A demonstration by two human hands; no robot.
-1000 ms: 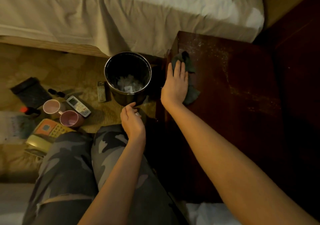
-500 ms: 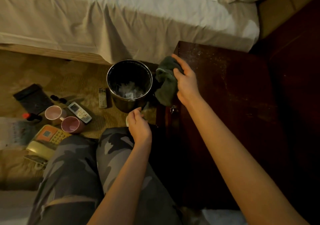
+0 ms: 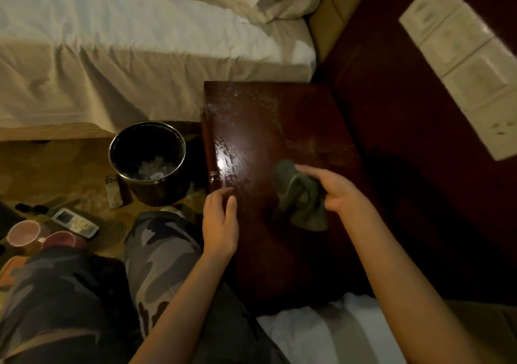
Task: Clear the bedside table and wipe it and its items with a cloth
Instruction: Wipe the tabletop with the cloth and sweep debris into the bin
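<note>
R hand (image 3: 340, 193) grips cloth (image 3: 300, 195), fingers hidden; mugs (image 3: 22, 236) half cut off.

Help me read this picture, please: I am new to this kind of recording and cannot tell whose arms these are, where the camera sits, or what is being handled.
No machine here: the two bare arms belong to a person wearing a camera on the head, so you look forward and down as they do.

The dark reddish-brown wooden bedside table fills the middle, with pale specks and smears on its top. The right hand grips a crumpled grey-green cloth over the tabletop. The left hand holds nothing; its relaxed fingers lie at the table's left edge.

On the floor to the left stand a round dark metal bin with crumpled pale rubbish inside, two pink mugs, a white remote control and a smaller grey remote. A white-sheeted bed lies beyond.
</note>
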